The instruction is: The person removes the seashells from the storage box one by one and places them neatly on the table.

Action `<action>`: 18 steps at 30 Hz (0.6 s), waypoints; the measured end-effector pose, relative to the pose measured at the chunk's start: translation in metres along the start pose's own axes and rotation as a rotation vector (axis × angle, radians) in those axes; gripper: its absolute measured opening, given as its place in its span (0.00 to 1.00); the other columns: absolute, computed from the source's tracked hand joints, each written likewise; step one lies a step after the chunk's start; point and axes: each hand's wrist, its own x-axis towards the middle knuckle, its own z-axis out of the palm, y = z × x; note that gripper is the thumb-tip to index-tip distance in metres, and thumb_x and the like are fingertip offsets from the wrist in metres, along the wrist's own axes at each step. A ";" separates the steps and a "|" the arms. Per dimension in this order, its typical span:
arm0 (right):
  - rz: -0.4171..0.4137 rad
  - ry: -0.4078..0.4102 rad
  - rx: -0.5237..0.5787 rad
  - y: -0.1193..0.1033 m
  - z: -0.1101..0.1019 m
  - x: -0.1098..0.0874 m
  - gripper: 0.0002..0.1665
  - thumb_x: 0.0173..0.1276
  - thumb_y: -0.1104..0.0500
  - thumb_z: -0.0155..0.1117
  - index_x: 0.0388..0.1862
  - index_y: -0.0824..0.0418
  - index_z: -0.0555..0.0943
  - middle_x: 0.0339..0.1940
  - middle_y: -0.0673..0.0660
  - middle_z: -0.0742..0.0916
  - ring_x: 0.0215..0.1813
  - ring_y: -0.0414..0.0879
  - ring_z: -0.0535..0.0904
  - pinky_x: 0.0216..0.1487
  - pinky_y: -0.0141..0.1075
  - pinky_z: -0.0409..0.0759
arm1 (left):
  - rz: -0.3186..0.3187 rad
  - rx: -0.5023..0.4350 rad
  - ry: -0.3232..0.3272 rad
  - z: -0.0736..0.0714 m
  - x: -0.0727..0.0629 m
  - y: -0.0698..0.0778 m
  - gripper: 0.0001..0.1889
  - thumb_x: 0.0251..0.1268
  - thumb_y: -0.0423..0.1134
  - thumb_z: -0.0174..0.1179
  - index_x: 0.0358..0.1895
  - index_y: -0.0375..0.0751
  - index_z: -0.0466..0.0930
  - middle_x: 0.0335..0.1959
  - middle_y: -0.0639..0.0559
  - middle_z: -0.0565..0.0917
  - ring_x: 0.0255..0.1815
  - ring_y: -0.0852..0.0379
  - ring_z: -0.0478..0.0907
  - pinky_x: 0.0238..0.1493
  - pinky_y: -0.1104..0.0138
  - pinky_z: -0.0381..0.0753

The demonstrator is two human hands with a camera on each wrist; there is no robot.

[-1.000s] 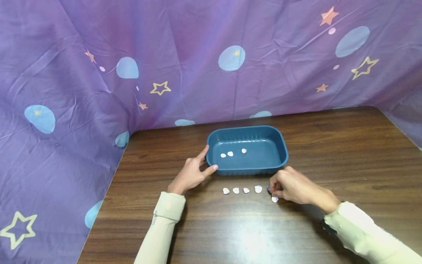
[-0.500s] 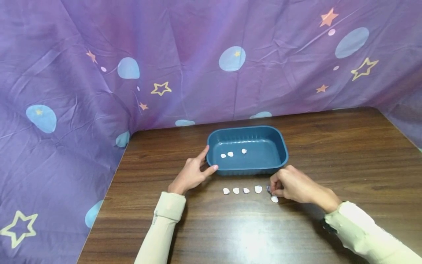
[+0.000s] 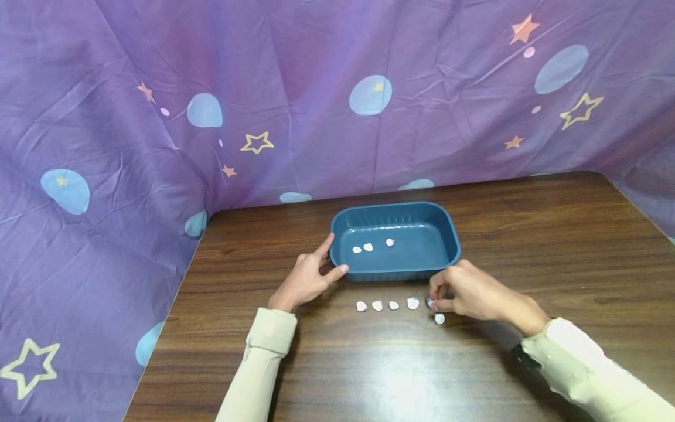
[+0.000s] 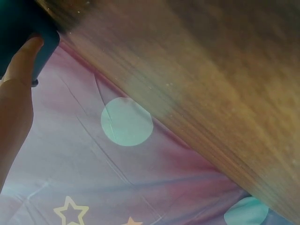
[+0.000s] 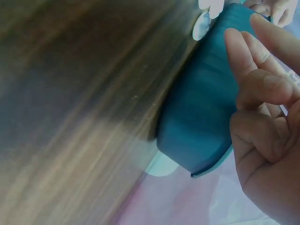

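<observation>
Left hand (image 4: pixel 16 101) against blue tub (image 4: pixel 28 21)

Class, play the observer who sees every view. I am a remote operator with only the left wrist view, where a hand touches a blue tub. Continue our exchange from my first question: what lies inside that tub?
Observer: Three small white pieces lie on the floor of the blue tub.
Operator: What is on the table, on the tub's near side?
Observer: Four white pieces form a row there.
Operator: Where is the right hand?
Observer: At that row's right end, by a small bluish piece; whether it pinches it, I cannot tell.
</observation>
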 end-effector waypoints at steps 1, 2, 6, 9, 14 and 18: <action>0.000 -0.007 0.002 0.000 -0.001 0.001 0.13 0.54 0.60 0.77 0.22 0.45 0.82 0.21 0.35 0.85 0.27 0.23 0.77 0.30 0.25 0.79 | 0.001 0.001 0.000 0.000 0.000 0.000 0.45 0.69 0.52 0.63 0.81 0.42 0.50 0.72 0.34 0.70 0.67 0.45 0.79 0.72 0.57 0.75; -0.001 -0.015 0.008 -0.001 -0.002 0.002 0.12 0.55 0.61 0.77 0.23 0.45 0.83 0.21 0.35 0.85 0.27 0.23 0.77 0.30 0.25 0.79 | 0.002 0.000 0.000 0.000 0.000 0.000 0.45 0.69 0.51 0.63 0.81 0.41 0.50 0.72 0.34 0.70 0.67 0.45 0.79 0.72 0.57 0.75; 0.001 -0.042 0.032 -0.003 -0.006 0.007 0.09 0.56 0.60 0.76 0.27 0.47 0.84 0.21 0.35 0.85 0.26 0.24 0.76 0.30 0.25 0.78 | 0.004 -0.001 -0.001 0.000 0.001 -0.001 0.44 0.69 0.52 0.63 0.81 0.42 0.50 0.72 0.34 0.70 0.67 0.46 0.78 0.72 0.58 0.74; -0.010 -0.049 0.041 -0.005 -0.009 0.009 0.07 0.56 0.60 0.76 0.29 0.49 0.85 0.21 0.36 0.85 0.25 0.24 0.74 0.29 0.25 0.77 | 0.006 -0.006 0.000 0.000 0.001 -0.001 0.44 0.69 0.52 0.63 0.81 0.42 0.50 0.72 0.34 0.70 0.67 0.46 0.78 0.72 0.58 0.75; -0.033 -0.038 0.021 -0.008 -0.008 0.015 0.07 0.56 0.59 0.77 0.29 0.49 0.85 0.19 0.34 0.83 0.23 0.23 0.72 0.28 0.24 0.74 | 0.007 -0.005 0.000 0.001 0.002 -0.003 0.44 0.69 0.52 0.63 0.81 0.42 0.50 0.73 0.35 0.69 0.67 0.46 0.78 0.72 0.58 0.75; -0.053 -0.032 0.022 -0.011 -0.009 0.022 0.07 0.56 0.59 0.77 0.29 0.49 0.85 0.18 0.33 0.83 0.22 0.23 0.70 0.28 0.24 0.74 | 0.010 -0.006 0.001 0.001 0.001 -0.003 0.44 0.69 0.52 0.63 0.81 0.42 0.50 0.72 0.34 0.70 0.67 0.46 0.78 0.71 0.58 0.75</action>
